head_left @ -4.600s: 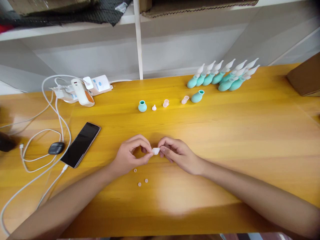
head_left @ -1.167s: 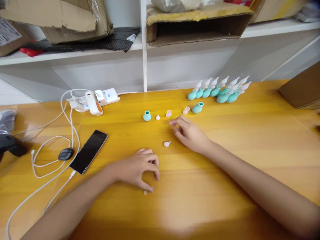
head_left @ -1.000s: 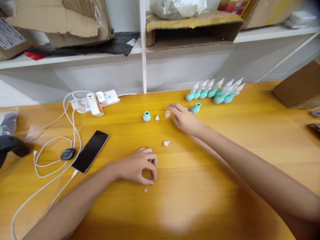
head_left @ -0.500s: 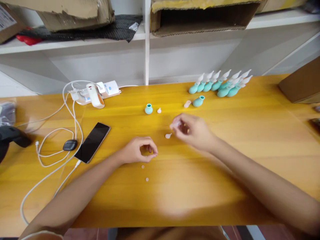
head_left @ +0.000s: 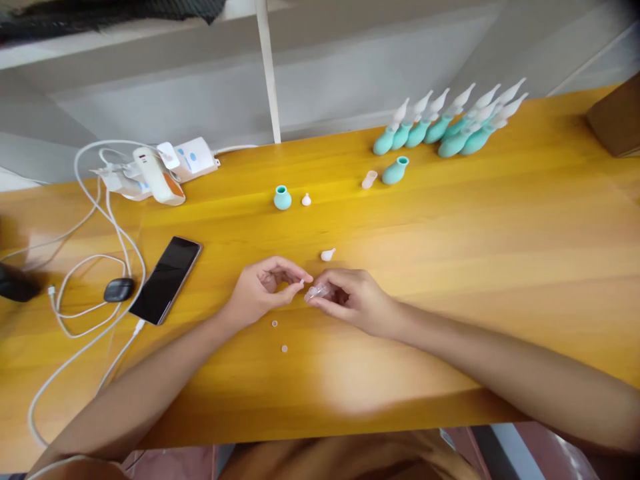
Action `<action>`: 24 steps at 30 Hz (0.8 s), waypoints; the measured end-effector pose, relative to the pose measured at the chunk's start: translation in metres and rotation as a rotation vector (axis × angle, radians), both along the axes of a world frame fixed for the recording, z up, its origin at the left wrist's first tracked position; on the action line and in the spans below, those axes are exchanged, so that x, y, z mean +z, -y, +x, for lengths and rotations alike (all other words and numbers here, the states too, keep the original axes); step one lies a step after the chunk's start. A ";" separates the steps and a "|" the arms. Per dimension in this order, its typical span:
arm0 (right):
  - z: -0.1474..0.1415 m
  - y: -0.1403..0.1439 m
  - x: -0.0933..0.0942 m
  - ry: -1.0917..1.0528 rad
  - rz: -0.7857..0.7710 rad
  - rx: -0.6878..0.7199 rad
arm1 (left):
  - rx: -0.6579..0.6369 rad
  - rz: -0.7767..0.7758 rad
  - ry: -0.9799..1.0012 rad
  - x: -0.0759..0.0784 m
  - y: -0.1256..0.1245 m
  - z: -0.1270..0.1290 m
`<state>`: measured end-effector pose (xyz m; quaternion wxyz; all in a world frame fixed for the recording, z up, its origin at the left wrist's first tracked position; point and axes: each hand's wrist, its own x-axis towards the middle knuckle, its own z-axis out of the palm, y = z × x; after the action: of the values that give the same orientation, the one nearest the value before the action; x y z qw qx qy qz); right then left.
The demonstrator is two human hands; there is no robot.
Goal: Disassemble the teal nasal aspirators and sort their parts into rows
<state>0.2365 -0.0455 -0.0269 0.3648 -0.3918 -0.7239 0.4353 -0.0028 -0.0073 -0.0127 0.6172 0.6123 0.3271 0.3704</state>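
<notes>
Between the thumb and fingertips of my left hand (head_left: pixel 265 288) is a tiny whitish piece (head_left: pixel 302 283). My right hand (head_left: pixel 357 300) is closed around a clear plastic connector (head_left: pixel 317 292), its open end facing the left fingertips. The two hands are close together, a small gap between them. Just beyond them lies a white nozzle tip (head_left: pixel 327 255). On the near side are a small ring (head_left: pixel 275 324) and a small disc (head_left: pixel 285 349). Farther back stand a teal bulb (head_left: pixel 283 198) with an open neck and a small white tip (head_left: pixel 307 199).
Another open teal bulb (head_left: pixel 395 171) lies beside a clear connector (head_left: pixel 369 180). Several teal bulbs with white nozzles (head_left: pixel 440 127) are grouped at the back right. On the left are a phone (head_left: pixel 167 280), white cables, a black case (head_left: pixel 119 290) and a power strip (head_left: pixel 130 181).
My right hand has come left and nearer with the clear connector, meeting the left hand. The left fingertips now show a tiny piece. The head view has tilted down.
</notes>
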 end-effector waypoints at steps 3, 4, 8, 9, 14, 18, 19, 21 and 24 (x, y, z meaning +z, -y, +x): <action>0.000 0.001 0.001 -0.002 0.004 -0.005 | -0.031 -0.072 -0.031 0.004 0.000 0.000; 0.000 0.001 0.001 -0.003 0.005 -0.005 | -0.036 -0.091 -0.036 0.005 0.000 0.000; 0.002 0.001 0.001 0.007 -0.001 0.015 | -0.035 -0.136 -0.036 0.006 -0.001 0.000; 0.002 0.001 0.001 0.009 -0.003 0.019 | -0.032 -0.142 -0.036 0.006 -0.001 0.000; 0.002 0.001 0.003 0.022 0.036 0.029 | -0.038 -0.103 -0.032 0.003 0.000 0.000; 0.001 0.001 0.004 0.030 0.079 0.026 | -0.099 -0.006 -0.050 0.005 0.001 -0.001; 0.001 0.001 0.004 0.032 0.081 0.024 | -0.110 0.017 -0.056 0.005 0.001 -0.001; 0.000 0.001 0.004 0.032 0.086 0.021 | -0.123 0.053 -0.063 0.005 0.001 -0.002; 0.000 0.001 0.003 0.022 0.098 0.026 | -0.109 0.140 -0.104 0.005 -0.001 -0.003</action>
<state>0.2363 -0.0460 -0.0234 0.3699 -0.3689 -0.7534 0.3994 -0.0061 -0.0066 -0.0079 0.5743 0.6891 0.2982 0.3261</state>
